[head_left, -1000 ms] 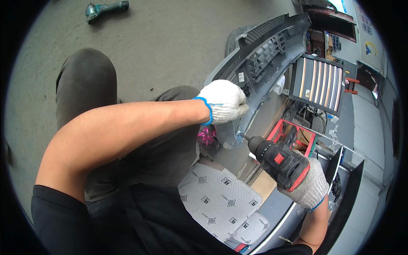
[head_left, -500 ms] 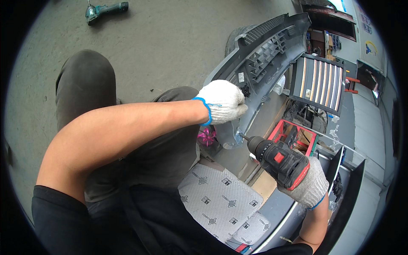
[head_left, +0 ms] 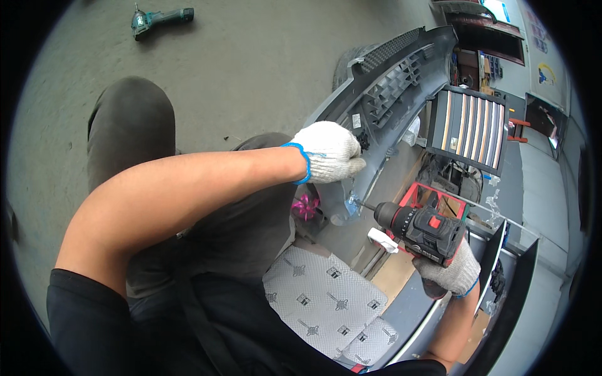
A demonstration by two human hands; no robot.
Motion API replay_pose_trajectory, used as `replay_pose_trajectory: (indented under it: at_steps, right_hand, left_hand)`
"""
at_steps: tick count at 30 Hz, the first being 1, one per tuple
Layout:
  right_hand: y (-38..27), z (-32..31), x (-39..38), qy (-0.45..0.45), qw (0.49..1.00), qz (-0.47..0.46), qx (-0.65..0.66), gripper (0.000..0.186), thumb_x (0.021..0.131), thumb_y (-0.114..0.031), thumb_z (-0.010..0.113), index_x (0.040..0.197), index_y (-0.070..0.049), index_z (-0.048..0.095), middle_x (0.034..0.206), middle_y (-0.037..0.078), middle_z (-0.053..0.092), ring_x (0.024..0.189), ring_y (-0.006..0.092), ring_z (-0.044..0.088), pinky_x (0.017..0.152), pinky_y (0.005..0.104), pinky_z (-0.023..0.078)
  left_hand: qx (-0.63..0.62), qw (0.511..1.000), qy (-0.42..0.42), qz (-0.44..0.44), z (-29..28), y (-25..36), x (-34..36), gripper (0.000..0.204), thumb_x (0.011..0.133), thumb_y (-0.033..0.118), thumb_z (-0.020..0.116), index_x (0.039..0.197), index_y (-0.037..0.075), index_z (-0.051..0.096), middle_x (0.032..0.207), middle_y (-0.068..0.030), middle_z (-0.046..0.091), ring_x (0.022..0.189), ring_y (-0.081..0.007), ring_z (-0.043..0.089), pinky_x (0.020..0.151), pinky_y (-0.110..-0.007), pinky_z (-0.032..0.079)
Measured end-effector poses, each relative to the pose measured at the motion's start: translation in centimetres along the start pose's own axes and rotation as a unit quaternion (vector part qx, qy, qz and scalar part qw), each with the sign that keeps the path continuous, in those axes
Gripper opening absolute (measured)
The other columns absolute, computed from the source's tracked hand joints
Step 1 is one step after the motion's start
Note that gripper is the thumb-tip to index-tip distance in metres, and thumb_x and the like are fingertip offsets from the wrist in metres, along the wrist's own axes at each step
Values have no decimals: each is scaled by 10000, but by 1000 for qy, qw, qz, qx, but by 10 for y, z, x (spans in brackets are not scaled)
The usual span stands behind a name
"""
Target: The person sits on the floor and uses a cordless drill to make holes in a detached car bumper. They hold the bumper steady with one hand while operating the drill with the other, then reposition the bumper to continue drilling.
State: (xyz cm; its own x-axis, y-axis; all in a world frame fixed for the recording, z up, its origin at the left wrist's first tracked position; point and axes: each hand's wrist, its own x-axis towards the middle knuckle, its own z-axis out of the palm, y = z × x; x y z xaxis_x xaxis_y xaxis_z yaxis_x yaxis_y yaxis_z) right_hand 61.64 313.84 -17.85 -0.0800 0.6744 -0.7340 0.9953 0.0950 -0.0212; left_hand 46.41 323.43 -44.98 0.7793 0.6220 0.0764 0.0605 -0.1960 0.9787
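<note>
Floor [head_left: 251, 75]: grey and concrete-like, dull, with faint scuffs and patchy discolouration; it runs from the left side of the view to the upper middle. Lying directly on it, upper left: one teal and black cordless tool [head_left: 158, 19], on its side, handle to the right, bit toward the upper edge, well apart from other items. One small dark fleck [head_left: 226, 138] noted on the surface near the middle. To the right, a grey bumper [head_left: 379, 133] stands above the floor; its point of support cannot be determined. A dark tyre [head_left: 344, 67] shows just beside the bumper's outer side, its base hidden. Lower middle: a silver patterned sheet [head_left: 323, 297] lies flat; its underlying surface is covered.
</note>
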Motion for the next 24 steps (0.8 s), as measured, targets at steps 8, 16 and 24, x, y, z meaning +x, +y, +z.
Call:
replay_pose_trajectory:
  at_steps: [8,16,24]
  right_hand:
    - [4,14,-15,13,975,132,177,411,672,-86,730,1081,-61,702,960,84,684,871,274,663,842,378,547]
    - [11,27,-21,74,971,112,197,464,610,-8,755,1067,-52,691,947,18,713,832,126,660,778,327,580]
    - [-15,-7,-3,70,995,44,-56,470,624,-93,753,1092,-60,720,1007,92,710,889,253,679,862,368,558]
  left_hand:
    - [132,961,17,242,-9,12,6,188,781,217,708,921,104,761,951,-111,708,1022,-332,637,867,-455,534]
    - [268,917,-211,205,2,43,26,208,764,159,681,933,107,791,897,-163,748,878,-369,725,764,-464,564]
    - [220,933,-166,230,9,34,27,186,788,202,716,940,117,783,857,-147,726,850,-367,704,757,-466,550]
